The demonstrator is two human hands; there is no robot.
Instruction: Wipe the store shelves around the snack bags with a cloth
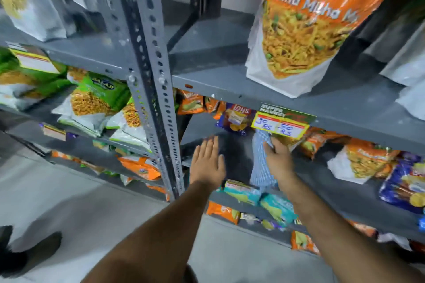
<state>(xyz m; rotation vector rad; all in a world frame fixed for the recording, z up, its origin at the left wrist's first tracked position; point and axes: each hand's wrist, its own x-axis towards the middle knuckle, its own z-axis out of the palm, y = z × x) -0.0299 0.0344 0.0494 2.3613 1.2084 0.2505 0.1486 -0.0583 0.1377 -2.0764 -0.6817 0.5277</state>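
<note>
A blue-and-white checked cloth (261, 163) hangs down over the front of the grey middle shelf (232, 151), gripped by my right hand (279, 159) just below the yellow price tag (279, 127). My left hand (208, 162) is flat with fingers spread over the bare dark part of that shelf, left of the cloth. A blue Lay's bag (236, 117) lies at the back of the shelf. Orange snack bags (368, 161) lie to the right of my right hand. A big orange snack bag (305, 25) stands on the shelf above.
A perforated grey upright post (156, 89) stands left of my left hand. Green snack bags (96, 99) fill the left rack. Teal and orange packs (259, 200) sit on the lower shelf. A person's dark shoes (25, 253) are on the grey floor at bottom left.
</note>
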